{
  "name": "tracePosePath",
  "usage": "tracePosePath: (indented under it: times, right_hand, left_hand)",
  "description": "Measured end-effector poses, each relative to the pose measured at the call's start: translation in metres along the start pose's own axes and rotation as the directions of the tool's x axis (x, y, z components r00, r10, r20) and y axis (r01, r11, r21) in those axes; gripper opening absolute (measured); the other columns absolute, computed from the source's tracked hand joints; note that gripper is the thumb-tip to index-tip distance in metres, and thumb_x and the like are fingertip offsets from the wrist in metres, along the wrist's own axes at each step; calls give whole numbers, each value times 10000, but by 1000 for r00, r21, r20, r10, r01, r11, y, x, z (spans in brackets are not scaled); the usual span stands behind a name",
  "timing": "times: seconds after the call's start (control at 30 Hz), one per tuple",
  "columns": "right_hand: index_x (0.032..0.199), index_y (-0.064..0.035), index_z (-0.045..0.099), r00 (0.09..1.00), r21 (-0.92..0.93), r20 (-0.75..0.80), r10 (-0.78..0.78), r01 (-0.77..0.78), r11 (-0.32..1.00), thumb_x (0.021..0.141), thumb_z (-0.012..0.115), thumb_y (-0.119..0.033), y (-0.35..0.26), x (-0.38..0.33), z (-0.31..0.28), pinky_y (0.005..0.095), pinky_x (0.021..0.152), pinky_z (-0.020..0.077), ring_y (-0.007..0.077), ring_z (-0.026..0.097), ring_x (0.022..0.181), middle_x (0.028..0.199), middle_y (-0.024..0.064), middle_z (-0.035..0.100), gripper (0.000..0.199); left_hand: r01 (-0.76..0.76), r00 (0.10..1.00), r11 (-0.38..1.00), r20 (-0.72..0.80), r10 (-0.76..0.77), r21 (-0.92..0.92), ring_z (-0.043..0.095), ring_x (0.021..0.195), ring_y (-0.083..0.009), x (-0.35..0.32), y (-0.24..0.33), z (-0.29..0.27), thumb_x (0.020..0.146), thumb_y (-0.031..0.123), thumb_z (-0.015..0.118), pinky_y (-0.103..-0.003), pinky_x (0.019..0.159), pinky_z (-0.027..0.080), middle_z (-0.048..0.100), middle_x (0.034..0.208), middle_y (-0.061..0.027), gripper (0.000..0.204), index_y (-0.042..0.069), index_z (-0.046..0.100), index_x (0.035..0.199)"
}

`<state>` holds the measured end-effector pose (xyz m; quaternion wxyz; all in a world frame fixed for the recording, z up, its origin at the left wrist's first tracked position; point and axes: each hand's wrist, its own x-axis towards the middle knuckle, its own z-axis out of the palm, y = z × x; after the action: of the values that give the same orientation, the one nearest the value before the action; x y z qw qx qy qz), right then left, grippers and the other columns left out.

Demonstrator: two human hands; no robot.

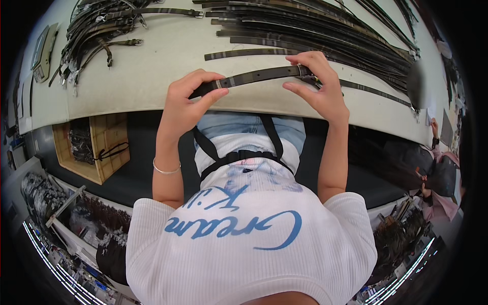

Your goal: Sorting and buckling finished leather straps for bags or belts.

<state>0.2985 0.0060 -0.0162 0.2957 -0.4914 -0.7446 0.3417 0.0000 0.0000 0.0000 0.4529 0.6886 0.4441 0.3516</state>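
Observation:
A dark belt strap [256, 76] lies across the near edge of a pale work table [152, 76]. My left hand [185, 99] pinches its left end between thumb and fingers. My right hand [320, 84] grips the strap further right, at a small metal fitting, with the fingers curled over it. The strap's thin tail [376, 92] runs on to the right across the table. Both forearms come up from my white shirt below; a thin bracelet sits on the left wrist.
Many long dark straps [315, 25] lie side by side at the table's far right. A heap of buckled belts [101, 30] sits at the far left. A wooden crate [94, 145] stands under the table on the left. Another person [439, 173] is at the right edge.

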Motion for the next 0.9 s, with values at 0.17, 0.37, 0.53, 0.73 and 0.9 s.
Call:
tracePosePath:
  times: [0.17, 0.37, 0.53, 0.73, 0.9]
  right_hand:
    - [1182, -58, 603, 905, -205, -374, -200, 130, 970, 694, 802, -250, -19, 3, 17, 427, 978, 371, 341, 461, 1134, 1205, 154, 497, 561]
    - [1083, -42, 635, 718, -67, -696, -9, -53, 996, 761, 746, -126, -29, -21, 33, 358, 867, 406, 272, 480, 1005, 1064, 120, 513, 352]
    - [1064, -40, 643, 731, -127, -681, -51, -49, 991, 783, 716, -104, -31, -25, 33, 349, 852, 423, 260, 502, 979, 1057, 107, 533, 297]
    - [1173, -67, 617, 846, -353, -489, -213, 31, 935, 835, 655, -141, -42, -11, 41, 505, 1050, 312, 300, 508, 1117, 1230, 109, 550, 349]
    - [1173, -99, 623, 869, -302, -432, -242, 113, 947, 829, 648, -101, -34, 3, 43, 576, 1105, 227, 262, 533, 1001, 1022, 85, 553, 345]
  left_hand:
    - [-62, 996, 994, -58, 67, 92, 554, 682, -157, 13, -7, 10, 770, 6, 724, -246, 651, 447, 601, 764, -83, 170, -31, 630, 907]
    - [-43, 988, 994, -141, 57, 102, 472, 649, -139, 22, -5, 14, 793, 14, 704, -251, 592, 378, 530, 724, -66, 164, -35, 625, 928]
    - [-104, 984, 986, -129, 121, 132, 474, 646, -128, 28, -1, 20, 796, 3, 696, -246, 571, 371, 529, 727, -60, 175, -28, 640, 960]
    - [-226, 969, 952, -51, 241, 208, 493, 617, -137, 38, 10, 34, 801, -6, 695, -252, 536, 384, 560, 741, -69, 196, -17, 658, 993]
    - [-243, 968, 950, -17, 251, 198, 492, 657, -149, 41, 19, 44, 837, 14, 665, -255, 560, 388, 541, 759, -69, 183, -17, 639, 1015]
